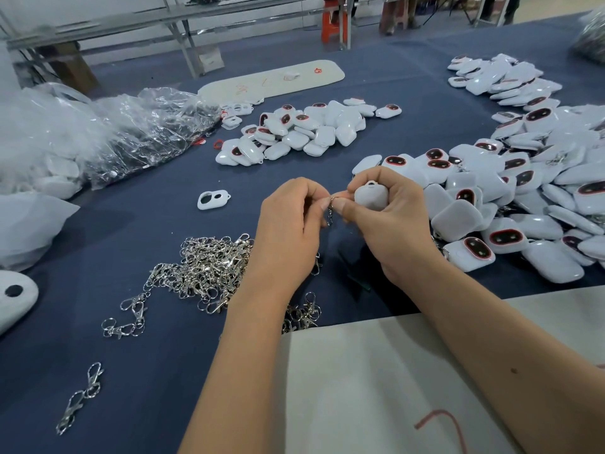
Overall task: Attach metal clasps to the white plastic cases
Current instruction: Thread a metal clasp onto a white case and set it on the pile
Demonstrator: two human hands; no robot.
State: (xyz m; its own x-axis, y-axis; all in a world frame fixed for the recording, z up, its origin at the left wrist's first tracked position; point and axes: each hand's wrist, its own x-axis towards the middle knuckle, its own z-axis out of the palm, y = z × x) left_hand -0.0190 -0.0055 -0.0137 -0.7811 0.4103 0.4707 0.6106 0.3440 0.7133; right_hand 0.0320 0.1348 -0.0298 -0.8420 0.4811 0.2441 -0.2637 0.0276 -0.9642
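My right hand grips a white plastic case above the blue table, its small loop pointing up. My left hand pinches a metal clasp by its ring, and the clasp hangs down between the two hands. Thumb and fingertips of both hands meet at the ring, just left of the case. A heap of loose silver clasps lies to the left of my left forearm. A big pile of white cases with red-rimmed dark windows spreads to the right.
Another pile of white cases lies further back. Clear plastic bags sit at the left. A single white frame piece lies alone on the blue cloth. Two stray clasps lie near left. A grey sheet covers the near edge.
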